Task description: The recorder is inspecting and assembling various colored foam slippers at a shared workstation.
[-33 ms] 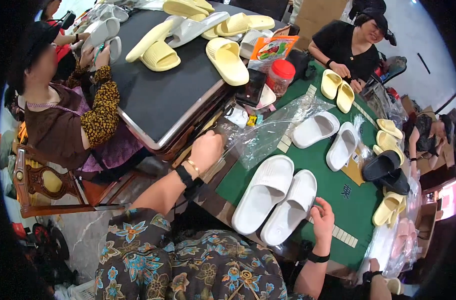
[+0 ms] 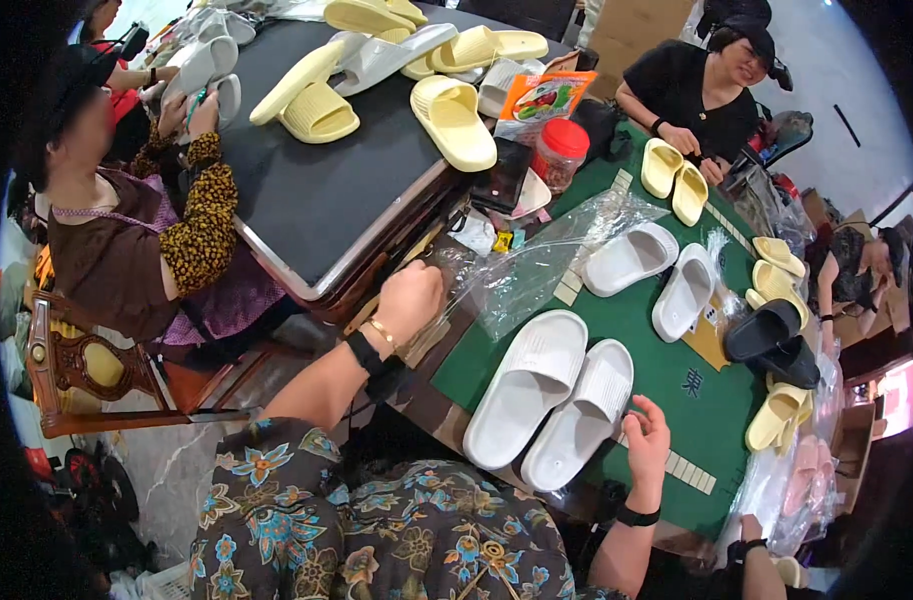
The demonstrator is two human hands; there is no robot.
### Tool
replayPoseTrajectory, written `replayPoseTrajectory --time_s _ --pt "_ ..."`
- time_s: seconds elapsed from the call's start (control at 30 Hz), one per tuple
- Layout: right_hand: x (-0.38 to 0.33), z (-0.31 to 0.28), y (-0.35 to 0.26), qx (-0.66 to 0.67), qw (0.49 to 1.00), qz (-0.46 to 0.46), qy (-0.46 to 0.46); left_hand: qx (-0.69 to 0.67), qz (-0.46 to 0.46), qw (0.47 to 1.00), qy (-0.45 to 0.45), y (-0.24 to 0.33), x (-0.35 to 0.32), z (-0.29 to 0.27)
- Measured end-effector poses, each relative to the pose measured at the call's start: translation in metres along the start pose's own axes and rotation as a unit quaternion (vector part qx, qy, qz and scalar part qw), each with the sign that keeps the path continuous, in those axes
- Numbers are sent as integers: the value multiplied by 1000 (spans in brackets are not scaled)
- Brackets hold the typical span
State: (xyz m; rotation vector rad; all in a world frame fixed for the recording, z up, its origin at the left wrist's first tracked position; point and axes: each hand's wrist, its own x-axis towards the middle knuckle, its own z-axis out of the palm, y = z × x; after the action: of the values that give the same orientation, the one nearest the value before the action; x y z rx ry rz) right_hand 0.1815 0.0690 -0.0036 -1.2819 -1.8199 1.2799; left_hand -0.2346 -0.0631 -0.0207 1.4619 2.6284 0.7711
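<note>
My left hand [image 2: 414, 300] is closed in a fist at the corner between the two tables, gripping the gathered end of a clear plastic bag [image 2: 537, 265]. The bag trails to the right over the green table. A pair of white slide sandals lies just in front of me: the left slide [image 2: 527, 390] and the right slide [image 2: 582, 415] rest side by side, toes pointing away. Beside the right slide, my right hand [image 2: 645, 440] is open, its fingers loosely curved with nothing in them. Whether its fingertips touch the slide I cannot tell.
Other slides are spread over the green table [image 2: 692, 425]: white ones [image 2: 632, 258], black ones [image 2: 772, 340] and yellow ones [image 2: 677, 180]. A red-lidded jar [image 2: 562, 150] stands beyond the bag. Yellow slides [image 2: 457, 120] lie on the dark table [image 2: 327, 210]. Co-workers sit around.
</note>
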Motion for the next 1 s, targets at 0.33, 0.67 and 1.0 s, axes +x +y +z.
replayPoseTrajectory --time_s 0.33,0.67,1.0 --pt "-15 35 -79 -47 993 -109 7 -232 3 956 -177 37 -39 -133" --pt "-18 145 -122 -93 908 -357 -201 -347 148 881 -287 90 -66 -83" --pt "-46 74 -92 116 960 4 -256 -177 72 974 -124 32 -6 8"
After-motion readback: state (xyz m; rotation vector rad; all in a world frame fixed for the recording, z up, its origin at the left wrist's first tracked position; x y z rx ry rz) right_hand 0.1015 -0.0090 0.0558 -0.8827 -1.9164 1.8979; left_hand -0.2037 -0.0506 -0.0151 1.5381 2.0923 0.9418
